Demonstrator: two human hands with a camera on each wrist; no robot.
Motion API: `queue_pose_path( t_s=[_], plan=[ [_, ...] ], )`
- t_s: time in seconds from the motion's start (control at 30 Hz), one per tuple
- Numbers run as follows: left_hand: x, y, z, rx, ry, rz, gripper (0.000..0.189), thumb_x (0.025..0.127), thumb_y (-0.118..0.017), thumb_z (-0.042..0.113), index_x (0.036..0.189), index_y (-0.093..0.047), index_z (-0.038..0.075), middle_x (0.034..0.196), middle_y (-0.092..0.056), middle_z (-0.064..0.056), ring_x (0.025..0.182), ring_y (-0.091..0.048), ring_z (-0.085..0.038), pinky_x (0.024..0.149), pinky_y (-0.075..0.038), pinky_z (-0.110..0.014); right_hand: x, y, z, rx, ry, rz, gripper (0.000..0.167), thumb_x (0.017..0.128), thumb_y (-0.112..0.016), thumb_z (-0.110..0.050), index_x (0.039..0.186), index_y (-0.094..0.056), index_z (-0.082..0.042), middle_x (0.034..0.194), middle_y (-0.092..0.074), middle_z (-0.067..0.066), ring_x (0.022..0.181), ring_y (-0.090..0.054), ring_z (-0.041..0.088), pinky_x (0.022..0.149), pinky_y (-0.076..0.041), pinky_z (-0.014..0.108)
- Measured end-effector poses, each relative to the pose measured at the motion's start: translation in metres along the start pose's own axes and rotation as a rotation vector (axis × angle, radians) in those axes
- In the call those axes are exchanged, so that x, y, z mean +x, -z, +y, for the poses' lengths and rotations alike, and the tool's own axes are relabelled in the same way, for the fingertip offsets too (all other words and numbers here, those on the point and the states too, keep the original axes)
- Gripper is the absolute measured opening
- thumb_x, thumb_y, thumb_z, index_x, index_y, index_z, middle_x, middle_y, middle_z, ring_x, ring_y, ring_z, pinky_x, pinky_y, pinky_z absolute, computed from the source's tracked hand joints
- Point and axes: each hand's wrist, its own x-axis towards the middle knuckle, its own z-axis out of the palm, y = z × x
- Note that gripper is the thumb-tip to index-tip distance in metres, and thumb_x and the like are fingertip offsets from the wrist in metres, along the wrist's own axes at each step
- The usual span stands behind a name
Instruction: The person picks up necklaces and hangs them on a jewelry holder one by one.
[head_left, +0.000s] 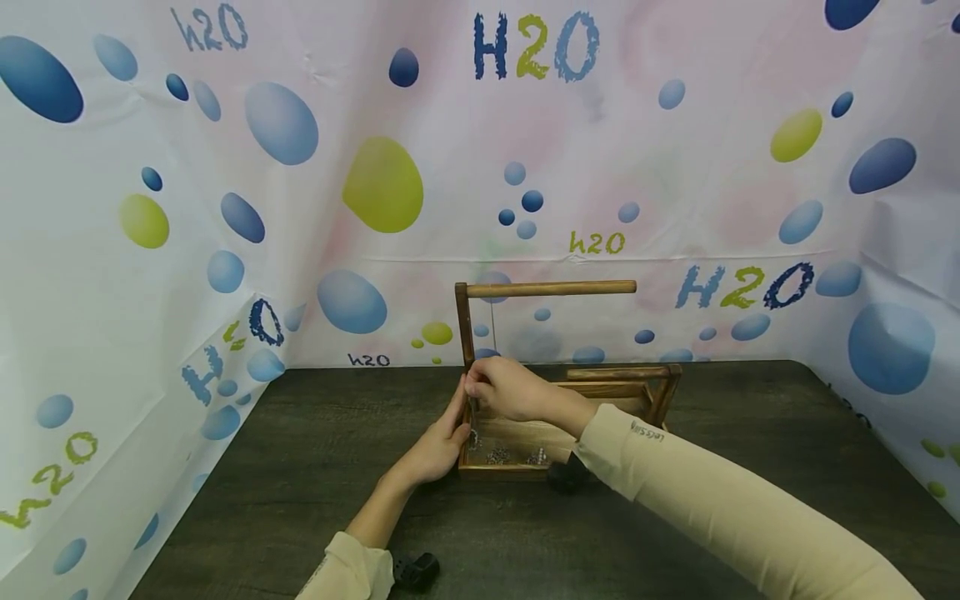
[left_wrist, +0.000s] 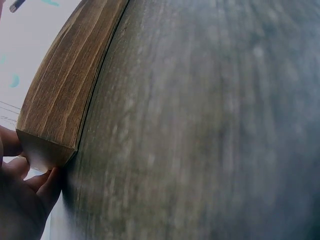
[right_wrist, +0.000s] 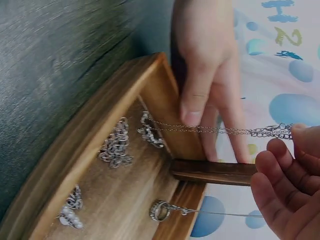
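Observation:
A wooden jewelry stand (head_left: 551, 288) with a tall post, a crossbar and a low tray (head_left: 495, 472) stands on the table. My left hand (head_left: 435, 446) holds its left side, thumb over the tray wall and fingers along the outside by the post. My right hand (head_left: 513, 390) pinches the bunched top of a thin silver necklace (right_wrist: 225, 131) beside the post. From there the chain runs taut to a sparkling pendant (right_wrist: 150, 131) inside the tray. Nearby, a ring (right_wrist: 160, 211) hangs on a fine chain that runs up to the crossbar in the head view.
Two small heaps of silver chain (head_left: 497, 455) lie in the tray, the other heap (right_wrist: 70, 215) showing pearly beads. A second, shorter wooden rail (head_left: 618, 373) rises at the tray's right. Behind the dark table (head_left: 337, 417) hangs a patterned white sheet (head_left: 465, 100).

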Motion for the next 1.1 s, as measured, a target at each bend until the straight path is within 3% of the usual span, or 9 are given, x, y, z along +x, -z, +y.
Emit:
queue_pose_path(
  t_s=[0.37,0.87,1.1],
  plan=[
    [0.002,-0.001,-0.001,-0.006,-0.01,-0.009,0.076,0.107,-0.036,-0.002,0.161,0.013,0.019,0.166,0.009,-0.009,0.152,-0.003,-0.029,0.12,-0.015,-0.049,-0.003,0.021,-0.012,0.037,0.016,0.053,0.018,0.107,-0.052,-0.013,0.107,-0.065,0.0,0.094,-0.065,0.008,0.075,-0.056,0.013,0.07,-0.048,0.03],
    [0.0,-0.003,0.001,-0.015,0.001,0.006,0.077,0.107,-0.037,-0.002,0.161,0.012,0.019,0.167,0.007,-0.011,0.151,-0.006,-0.034,0.119,-0.017,-0.053,-0.004,0.039,-0.02,0.058,0.018,0.118,0.019,0.108,-0.049,-0.014,0.109,-0.063,-0.001,0.094,-0.063,0.005,0.075,-0.052,0.018,0.07,-0.046,0.033],
    [0.001,-0.002,0.0,-0.019,0.008,0.005,0.077,0.107,-0.037,-0.002,0.161,0.013,0.02,0.166,0.007,-0.012,0.151,-0.004,-0.033,0.119,-0.014,-0.054,-0.001,0.049,-0.023,0.027,0.058,0.176,0.017,0.107,-0.052,-0.012,0.104,-0.064,-0.001,0.09,-0.064,0.004,0.073,-0.054,0.017,0.068,-0.047,0.031]
  ],
)
